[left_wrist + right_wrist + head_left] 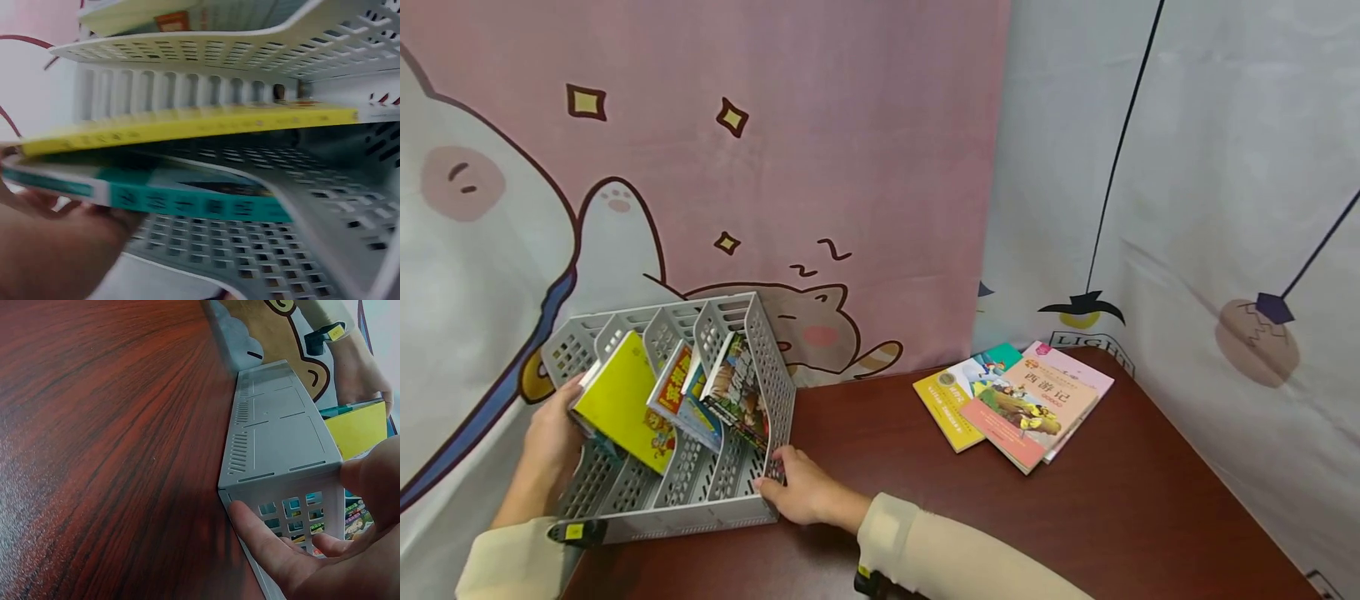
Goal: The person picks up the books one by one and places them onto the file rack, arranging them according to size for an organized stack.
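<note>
A grey perforated desktop book rack (692, 518) with slanted dividers stands at the left of the table. My left hand (550, 437) grips the outer ends of a yellow book (625, 400) and a teal-spined book (194, 201) in its left slots. In the left wrist view a divider edge runs in front of the teal spine. On the rack's near right corner, my right hand (808, 493) holds on, thumb at the front wall's top edge and a finger along the side wall. Further right in the rack lean a red-and-blue book (673, 392) and a dark colourful book (741, 392).
On the brown table (887, 450), right of the rack, lie overlapping books: a yellow-and-green one (951, 404), an orange-pink one (1030, 404) and a pale pink one (1078, 371). Printed fabric (880, 167) hangs behind the table.
</note>
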